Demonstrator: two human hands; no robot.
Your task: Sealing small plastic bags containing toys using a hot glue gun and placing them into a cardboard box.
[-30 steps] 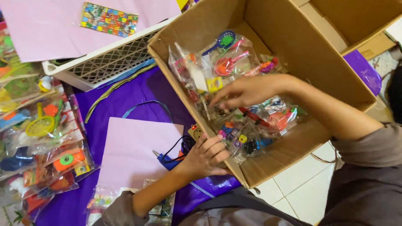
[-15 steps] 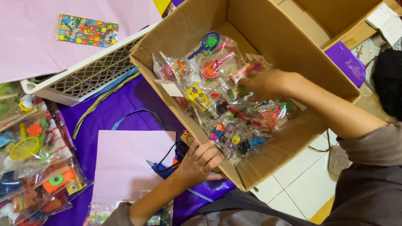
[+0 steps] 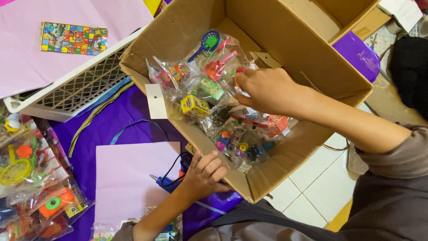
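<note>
A large open cardboard box [image 3: 178, 35] stands tilted on a purple cloth [image 3: 133, 114]. Inside it lie several clear bags of small colourful toys [image 3: 200, 96]. My right hand [image 3: 267, 89] reaches into the box from the right, with its fingers closed on one clear toy bag near the middle of the pile. At the near wall of the box, my left hand [image 3: 206, 172] grips the rim with its fingers curled over the edge. A white card tag [image 3: 156, 101] hangs over the box's left rim.
A white lattice basket [image 3: 76, 89] lies left of the box. A pink paper sheet [image 3: 133, 178] and a blue glue gun [image 3: 166, 183] sit by my left hand. More toy bags [image 3: 31, 178] are piled at far left. A second cardboard box [image 3: 352, 18] stands behind; tiled floor [image 3: 312, 187] shows below.
My right hand has moved deeper into the box, from the near toy bags toward the middle of the pile. My left hand has stayed on the box's near rim.
</note>
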